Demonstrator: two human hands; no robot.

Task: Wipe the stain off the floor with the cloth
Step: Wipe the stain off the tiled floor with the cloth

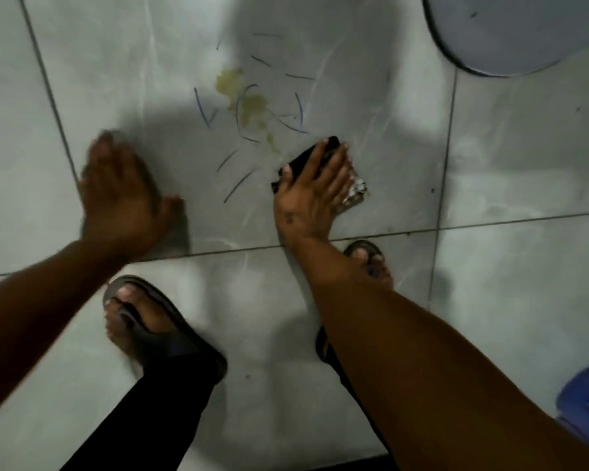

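Observation:
A yellowish stain [249, 103] with thin blue pen strokes around it marks the grey tiled floor [507, 158] at upper centre. Just below and right of it lies a dark cloth [323, 154] with a light patterned edge. My right hand [312, 188] presses flat on that cloth, fingers spread over it. My left hand [123, 195] rests open on the bare tile to the left of the stain, blurred, holding nothing.
My two feet in dark sandals [150, 321] stand on the tile below the hands. A round grey object [510, 32] fills the top right corner. A blue plastic thing [585, 406] sits at the right edge, low down.

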